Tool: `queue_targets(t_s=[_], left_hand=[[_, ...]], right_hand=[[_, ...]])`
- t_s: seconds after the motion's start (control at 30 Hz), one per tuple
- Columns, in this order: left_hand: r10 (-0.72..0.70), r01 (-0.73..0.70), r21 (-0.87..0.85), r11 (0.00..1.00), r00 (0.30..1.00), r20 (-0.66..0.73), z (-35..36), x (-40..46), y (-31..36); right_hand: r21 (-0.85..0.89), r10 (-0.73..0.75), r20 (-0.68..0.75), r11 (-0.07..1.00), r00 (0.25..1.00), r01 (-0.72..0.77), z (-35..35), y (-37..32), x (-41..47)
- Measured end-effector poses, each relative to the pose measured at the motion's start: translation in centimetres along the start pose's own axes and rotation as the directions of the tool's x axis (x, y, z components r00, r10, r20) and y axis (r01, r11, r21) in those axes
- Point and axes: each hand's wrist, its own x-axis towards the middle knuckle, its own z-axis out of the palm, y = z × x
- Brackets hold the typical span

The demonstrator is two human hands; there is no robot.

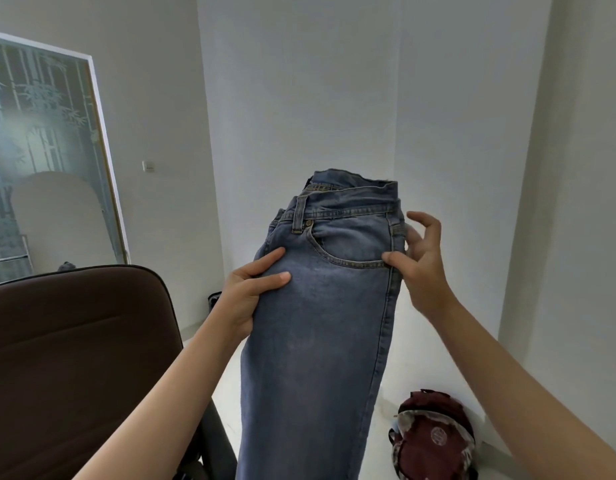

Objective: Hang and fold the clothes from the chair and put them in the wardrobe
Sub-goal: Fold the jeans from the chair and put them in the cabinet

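Observation:
A pair of blue jeans (320, 317) hangs in front of me, folded lengthwise with the waistband up and the legs running down out of view. My left hand (246, 292) grips the jeans' left edge just below the waistband. My right hand (419, 261) pinches the right side seam near the pocket with thumb and forefinger, the other fingers spread. The brown padded chair (74, 358) stands at the lower left, its back towards me; no clothes show on it.
A maroon backpack (434, 438) lies on the white floor at the lower right. A frosted glass door with a bamboo pattern (40, 150) is on the left wall. White walls meet in a corner ahead. A small dark object (215, 301) sits by the wall.

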Motion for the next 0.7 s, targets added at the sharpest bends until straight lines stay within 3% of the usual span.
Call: queue_targets(t_s=[0.23,0.47,0.7], left_hand=[[-0.056,0.059,0.028,0.998,0.994,-0.093,0.4,0.6,-0.1],[-0.092,0.115,0.105,0.988,0.976,-0.199,-1.0,1.8,-0.7],[-0.226,0.265,0.226,0.937,0.957,-0.183,-4.9,1.9,-1.5]], right_hand=[[-0.056,0.297,-0.028,0.953,0.955,-0.298,1.8,6.7,-10.4],[-0.352,0.039,-0.008,0.935,0.999,-0.039,3.5,8.4,-13.7],[-0.195,0.103,-0.073,0.974,0.992,-0.116,3.4,6.8,-10.4]])
